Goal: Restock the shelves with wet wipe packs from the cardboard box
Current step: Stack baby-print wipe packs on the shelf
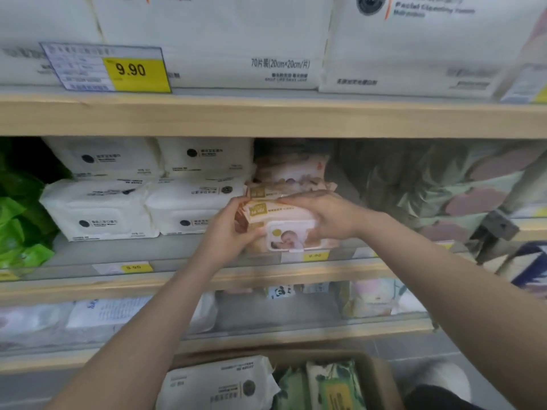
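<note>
I see a beige baby pack [284, 229] at the front of the middle shelf [266, 276], its white flip lid facing me, held between both hands. My left hand [229, 232] grips its left end, thumb on the front and fingers curled round the side. My right hand [322, 214] lies over its top right, fingers bent down across the upper edge, clasping it. Just behind it sit more beige packs [291, 179], stacked. To the left, touching that stack, white packs [142, 190] stand two high in two columns, and green packs [20, 226] lie at the far left edge. Yellow price tags [315, 255] run along the shelf's front lip. The upper shelf [266, 116] carries big white tissue packs [213, 39] and a 9.90 tag [130, 69]. Below my arms the box [381, 377] holds a white pack [219, 383] and leaf-print packs [331, 386].
</note>
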A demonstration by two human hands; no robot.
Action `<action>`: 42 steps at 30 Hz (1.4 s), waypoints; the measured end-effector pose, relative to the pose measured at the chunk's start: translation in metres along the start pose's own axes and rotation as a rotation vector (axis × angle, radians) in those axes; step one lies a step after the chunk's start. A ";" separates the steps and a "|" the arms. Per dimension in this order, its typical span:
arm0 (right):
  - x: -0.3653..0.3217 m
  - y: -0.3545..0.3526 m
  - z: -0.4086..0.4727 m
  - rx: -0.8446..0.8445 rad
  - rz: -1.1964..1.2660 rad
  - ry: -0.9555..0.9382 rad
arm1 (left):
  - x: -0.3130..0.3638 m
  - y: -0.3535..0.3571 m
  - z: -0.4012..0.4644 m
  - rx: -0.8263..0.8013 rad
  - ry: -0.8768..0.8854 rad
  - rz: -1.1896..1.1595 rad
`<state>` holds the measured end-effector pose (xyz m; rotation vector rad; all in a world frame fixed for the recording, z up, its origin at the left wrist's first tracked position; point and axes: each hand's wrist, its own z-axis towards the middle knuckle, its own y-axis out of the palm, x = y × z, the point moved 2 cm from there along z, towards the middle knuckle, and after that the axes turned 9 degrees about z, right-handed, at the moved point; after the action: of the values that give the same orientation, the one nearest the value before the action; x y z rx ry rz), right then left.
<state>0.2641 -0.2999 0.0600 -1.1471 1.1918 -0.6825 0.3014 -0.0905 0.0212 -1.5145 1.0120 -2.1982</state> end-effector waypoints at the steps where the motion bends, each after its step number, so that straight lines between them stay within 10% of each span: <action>1: 0.002 0.002 0.003 -0.013 -0.002 -0.004 | 0.000 0.000 0.001 0.001 -0.007 0.008; 17: 0.015 0.020 0.000 0.087 -0.063 -0.006 | -0.010 0.012 0.005 -0.048 -0.005 0.046; 24: 0.047 0.005 -0.020 0.440 0.529 0.228 | 0.026 -0.001 0.022 0.171 0.316 0.531; 31: 0.059 0.029 0.012 0.488 1.152 0.428 | 0.054 0.046 0.079 -0.475 0.086 0.553; 42: 0.061 0.042 0.018 0.594 0.840 0.527 | 0.039 0.051 0.074 -0.292 0.174 0.737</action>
<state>0.2918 -0.3353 -0.0014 0.0846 1.6020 -0.6148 0.3448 -0.1782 0.0286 -0.8288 1.6747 -1.7086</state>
